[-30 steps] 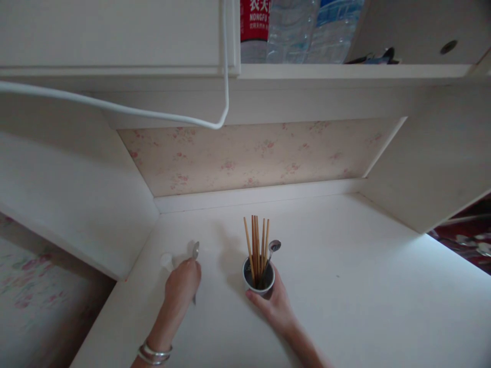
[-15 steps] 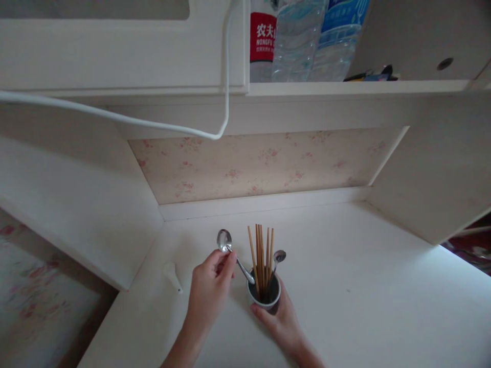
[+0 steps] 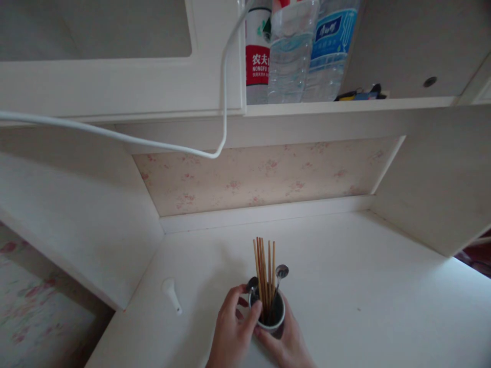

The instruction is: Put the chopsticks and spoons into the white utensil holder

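Holding cup (image 3: 279, 311): our right hand (image 3: 283, 345)
Left hand (image 3: 235, 327): bent beside a metal spoon (image 3: 252, 283); we cannot tell its grip
White spoon (image 3: 171, 295): on our worktop (image 3: 345, 276)

Soft, rather dim light seems to come from the right of the fingers (image 3: 232, 299): a fuzzy-edged grey shadow spreads to their left across the smooth white desk (image 3: 326, 286), whose far edge to their right looks brightest. Well left of them, the pale pink-flowered wallpaper panel (image 3: 30, 296) is shadowed and blurred. The round-bowled silvery metal spoon (image 3: 282, 271) glints faintly above the fingers. Left of them, the glossy white spoon (image 3: 171, 294) nearly blends into the desk. Wide-angle stretching slants outer lines.
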`<state>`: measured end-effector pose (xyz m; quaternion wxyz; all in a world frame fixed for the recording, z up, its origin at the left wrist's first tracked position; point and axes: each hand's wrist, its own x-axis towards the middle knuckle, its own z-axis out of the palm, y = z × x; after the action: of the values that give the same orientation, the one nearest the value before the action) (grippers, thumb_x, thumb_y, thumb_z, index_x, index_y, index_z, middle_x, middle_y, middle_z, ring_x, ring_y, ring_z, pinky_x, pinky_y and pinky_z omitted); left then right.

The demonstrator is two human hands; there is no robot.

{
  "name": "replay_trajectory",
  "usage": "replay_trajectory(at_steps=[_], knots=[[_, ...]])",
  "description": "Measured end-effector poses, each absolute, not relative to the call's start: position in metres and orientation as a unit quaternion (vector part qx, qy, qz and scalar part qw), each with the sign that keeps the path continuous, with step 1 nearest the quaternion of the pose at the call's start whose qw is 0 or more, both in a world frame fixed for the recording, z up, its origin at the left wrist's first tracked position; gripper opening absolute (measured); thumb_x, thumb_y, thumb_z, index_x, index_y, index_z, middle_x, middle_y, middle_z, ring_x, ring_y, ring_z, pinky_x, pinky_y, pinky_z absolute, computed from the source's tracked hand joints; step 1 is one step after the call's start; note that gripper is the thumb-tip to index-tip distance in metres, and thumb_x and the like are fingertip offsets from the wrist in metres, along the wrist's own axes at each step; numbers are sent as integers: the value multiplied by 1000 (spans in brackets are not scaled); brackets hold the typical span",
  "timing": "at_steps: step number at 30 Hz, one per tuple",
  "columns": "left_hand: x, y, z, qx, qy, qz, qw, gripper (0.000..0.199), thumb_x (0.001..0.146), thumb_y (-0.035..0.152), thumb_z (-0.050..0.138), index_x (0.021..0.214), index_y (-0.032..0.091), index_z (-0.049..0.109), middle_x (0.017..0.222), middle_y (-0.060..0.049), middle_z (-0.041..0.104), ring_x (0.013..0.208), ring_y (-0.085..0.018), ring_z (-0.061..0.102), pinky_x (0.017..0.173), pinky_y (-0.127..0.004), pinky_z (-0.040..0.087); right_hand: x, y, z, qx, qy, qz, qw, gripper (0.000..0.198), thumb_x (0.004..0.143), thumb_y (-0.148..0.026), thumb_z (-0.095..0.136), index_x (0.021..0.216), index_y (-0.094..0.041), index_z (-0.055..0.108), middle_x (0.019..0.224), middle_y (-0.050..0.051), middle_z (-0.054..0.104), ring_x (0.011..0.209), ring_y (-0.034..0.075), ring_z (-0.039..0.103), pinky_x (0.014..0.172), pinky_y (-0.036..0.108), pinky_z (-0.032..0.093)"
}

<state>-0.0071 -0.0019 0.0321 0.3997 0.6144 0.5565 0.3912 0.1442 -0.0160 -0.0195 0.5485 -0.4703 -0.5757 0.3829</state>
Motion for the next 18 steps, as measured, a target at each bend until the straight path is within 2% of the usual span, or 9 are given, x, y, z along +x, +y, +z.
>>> replay_trajectory(at_steps=[3, 6, 8, 12, 15, 18], knots=[[-6, -7, 14, 603, 478, 419, 483, 77, 73, 52, 71, 136, 18, 44, 133, -17, 55, 117, -29, 56, 94, -35, 47, 147, -16, -22, -451, -596, 402, 529, 66, 79, -44, 71, 135, -23, 45, 131, 15, 59, 118, 34, 58, 98, 46, 50], [1, -9, 1, 545, 390, 436, 601, 94, 65, 49, 80, 142, 18, 35, 135, -19, 53, 119, -32, 55, 95, -38, 47, 148, -15, -28, -451, -603, 385, 534, 69, 76, -48, 71, 134, -21, 46, 128, 16, 61, 113, 35, 61, 92, 45, 53], [7, -7, -4, 514, 341, 451, 645, 91, 64, 44, 83, 139, 18, 39, 130, -18, 57, 119, -32, 56, 97, -39, 46, 147, -14, -32, -466, -605, 370, 529, 66, 76, -48, 70, 132, -21, 49, 124, 16, 63, 109, 35, 63, 89, 45, 55], [14, -2, -7, 516, 319, 476, 637, 76, 61, 36, 85, 127, 18, 51, 124, -15, 62, 117, -31, 57, 103, -40, 42, 154, -16, -39, -478, -636, 332, 507, 60, 76, -39, 69, 130, -21, 51, 126, 15, 62, 113, 35, 60, 94, 47, 52], [15, -1, -5, 505, 322, 479, 642, 79, 57, 41, 87, 126, 18, 55, 121, -15, 63, 113, -33, 58, 100, -41, 44, 170, -29, -42, -502, -628, 260, 534, 69, 71, -32, 70, 135, -20, 46, 135, 17, 53, 120, 37, 55, 97, 50, 50], [16, 0, -4, 481, 311, 473, 670, 87, 52, 49, 88, 127, 20, 55, 118, -16, 64, 109, -33, 59, 96, -40, 46, 179, -49, -39, -545, -585, 209, 564, 55, 75, -28, 66, 128, -24, 53, 123, 13, 61, 107, 33, 63, 88, 46, 56]])
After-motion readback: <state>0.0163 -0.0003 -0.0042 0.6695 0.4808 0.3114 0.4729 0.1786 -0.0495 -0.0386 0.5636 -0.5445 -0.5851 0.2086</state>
